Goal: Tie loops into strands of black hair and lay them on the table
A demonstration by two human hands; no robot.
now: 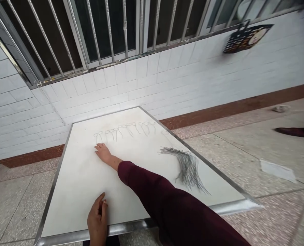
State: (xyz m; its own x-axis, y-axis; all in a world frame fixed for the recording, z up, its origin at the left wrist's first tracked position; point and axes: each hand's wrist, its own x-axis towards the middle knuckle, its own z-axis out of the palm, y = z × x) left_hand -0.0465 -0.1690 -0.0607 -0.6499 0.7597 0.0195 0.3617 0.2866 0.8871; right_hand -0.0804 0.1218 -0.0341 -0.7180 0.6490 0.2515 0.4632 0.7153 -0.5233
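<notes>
My right hand reaches far out over the white table, in a dark red sleeve. Its fingers are spread, close to the lower ends of the leftmost looped wires. Those thin looped wires lie in a slanting row, with round loops at the far end and tails toward me. Near the table's front edge, my left hand has its fingers curled and the thumb close to the index finger; I cannot make out anything between them. Right of my sleeve lies a loose pile of thin dark wires.
The table has a metal edge and stands by a white tiled wall below barred windows. A patterned bag hangs at the upper right. A white sheet and a dark shoe are on the floor.
</notes>
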